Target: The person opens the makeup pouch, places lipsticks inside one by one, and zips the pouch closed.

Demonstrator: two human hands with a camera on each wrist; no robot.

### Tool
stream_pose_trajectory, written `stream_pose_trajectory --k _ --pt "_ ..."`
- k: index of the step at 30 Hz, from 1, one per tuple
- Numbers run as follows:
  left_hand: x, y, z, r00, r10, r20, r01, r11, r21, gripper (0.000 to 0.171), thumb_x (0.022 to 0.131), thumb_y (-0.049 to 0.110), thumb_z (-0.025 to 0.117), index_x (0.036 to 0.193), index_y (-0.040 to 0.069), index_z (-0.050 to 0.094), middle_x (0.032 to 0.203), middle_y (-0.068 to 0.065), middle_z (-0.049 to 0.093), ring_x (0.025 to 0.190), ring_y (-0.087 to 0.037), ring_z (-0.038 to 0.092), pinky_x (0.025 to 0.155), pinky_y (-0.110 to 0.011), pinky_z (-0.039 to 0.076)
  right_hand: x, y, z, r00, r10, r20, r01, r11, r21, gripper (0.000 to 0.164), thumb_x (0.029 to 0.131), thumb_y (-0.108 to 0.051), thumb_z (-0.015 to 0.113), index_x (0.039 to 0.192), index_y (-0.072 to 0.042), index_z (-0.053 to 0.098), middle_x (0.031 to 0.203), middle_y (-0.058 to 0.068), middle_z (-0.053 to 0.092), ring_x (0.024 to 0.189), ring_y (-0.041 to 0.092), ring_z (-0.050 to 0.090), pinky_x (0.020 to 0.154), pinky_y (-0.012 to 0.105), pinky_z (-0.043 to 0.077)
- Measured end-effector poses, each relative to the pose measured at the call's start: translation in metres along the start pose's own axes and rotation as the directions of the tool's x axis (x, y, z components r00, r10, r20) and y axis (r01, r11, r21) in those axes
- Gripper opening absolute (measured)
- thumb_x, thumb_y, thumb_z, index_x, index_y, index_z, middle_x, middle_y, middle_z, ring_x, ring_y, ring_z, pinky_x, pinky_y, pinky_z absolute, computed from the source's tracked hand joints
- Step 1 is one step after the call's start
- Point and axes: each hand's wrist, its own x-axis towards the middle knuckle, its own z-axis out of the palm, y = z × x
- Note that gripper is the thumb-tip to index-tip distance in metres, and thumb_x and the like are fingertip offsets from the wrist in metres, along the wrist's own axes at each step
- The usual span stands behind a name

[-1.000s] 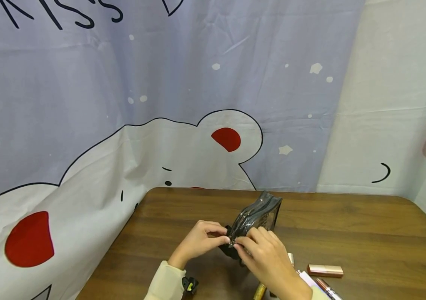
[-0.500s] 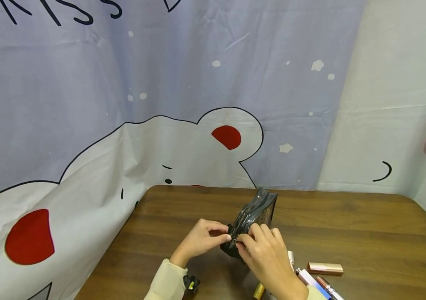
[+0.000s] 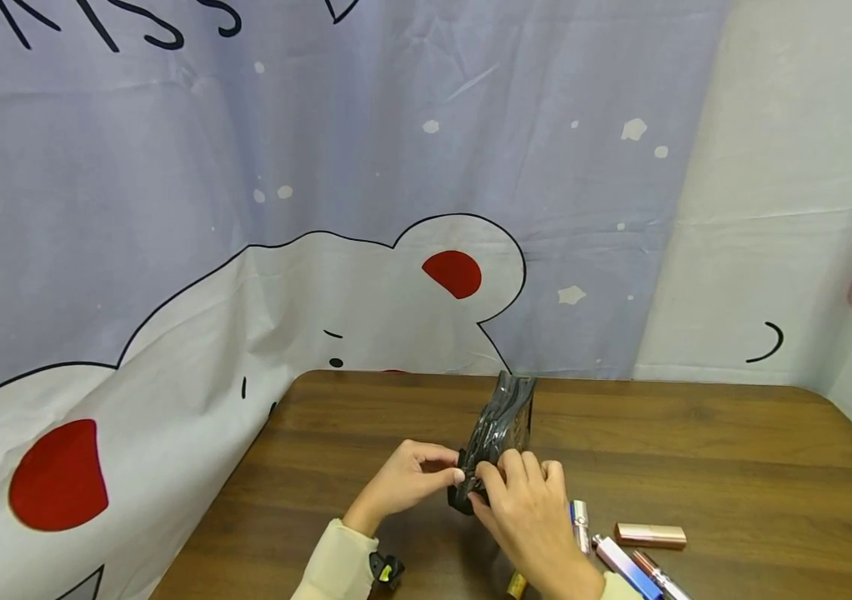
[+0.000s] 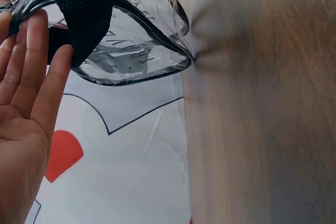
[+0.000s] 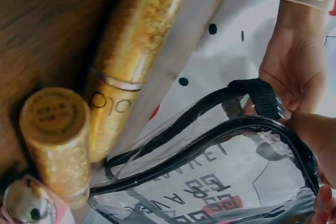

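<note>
Pouch (image 3: 499,421) of see-through plastic edged in black piping stands between a person's two hands over a brown wood-grain table (image 3: 734,467), its lower corners appearing to meet the tabletop. Dark lettering and square motifs run across one panel, and a black woven loop (image 4: 89,19) juts from its near end. The left hand (image 3: 406,482) pinches that end between thumb and forefinger, the remaining fingers stretched out beneath in the left-wrist view. Opposite, the right hand (image 3: 534,512) closes thumb and forefinger on the near upper edge, the fingertips just beside those of the left.

Around the right forearm lie cosmetic tubes: a blue-and-silver tube (image 3: 580,527) near the hand, a rose-gold tube (image 3: 651,536) farther out, then a white-to-blue tube (image 3: 627,568) and a dark reddish tube (image 3: 660,577) side by side. From the right wrist, a long gold tube (image 5: 134,40) and a stubbier gold tube (image 5: 58,135) appear close up next to the pouch. A black wrist device (image 3: 387,571) with a yellow label sits at the pale left sleeve (image 3: 336,562). Behind hangs a lavender-and-white fabric backdrop (image 3: 366,150) printed with a red-eared cartoon figure.
</note>
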Motion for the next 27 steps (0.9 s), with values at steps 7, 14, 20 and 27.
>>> stream_pose_trajectory --k 7,14,20,27 --pt "-0.0003 -0.0029 0.0014 0.999 0.028 0.016 -0.028 1.0 -0.01 0.021 0.092 0.017 0.065 0.108 0.005 0.072 0.103 -0.013 0.071 0.085 -0.004 0.065 0.075 -0.024 0.054 -0.0004 -0.0005 0.0076 0.997 -0.009 -0.074 0.01 1.0 0.011 0.032 0.063 -0.028 0.079 0.084 -0.01 0.063 0.075 0.005 0.048 0.064 0.023 0.044 0.059 0.038 0.027" --pt "0.001 -0.0031 0.0025 0.998 0.057 0.037 -0.058 0.998 0.013 0.024 0.094 0.02 0.063 0.112 0.007 0.071 0.109 -0.011 0.071 0.093 -0.007 0.065 0.08 -0.025 0.054 -0.001 0.0017 0.0099 0.992 -0.021 -0.127 0.024 0.999 0.024 0.015 0.073 -0.023 0.065 0.08 -0.009 0.064 0.073 0.004 0.048 0.063 0.022 0.043 0.059 0.037 0.027" --pt "0.0013 -0.0035 0.0026 0.998 0.056 0.03 -0.057 0.998 0.028 0.024 0.094 0.021 0.063 0.112 0.007 0.071 0.109 -0.01 0.071 0.095 -0.008 0.066 0.082 -0.027 0.053 0.0022 0.0036 0.0074 0.993 -0.037 -0.115 0.039 0.999 0.02 0.017 0.073 -0.024 0.067 0.08 -0.009 0.065 0.073 0.004 0.048 0.063 0.022 0.043 0.059 0.039 0.028" --pt "0.0015 -0.0057 0.0038 0.997 0.082 0.012 -0.082 0.996 0.042 0.022 0.094 0.018 0.063 0.11 0.006 0.071 0.107 -0.011 0.071 0.093 -0.007 0.065 0.083 -0.031 0.053 0.0033 0.0017 0.0077 0.998 -0.031 -0.056 0.029 0.999 -0.041 0.034 0.058 -0.024 0.083 0.083 -0.009 0.064 0.076 0.003 0.049 0.064 0.02 0.044 0.059 0.039 0.03"
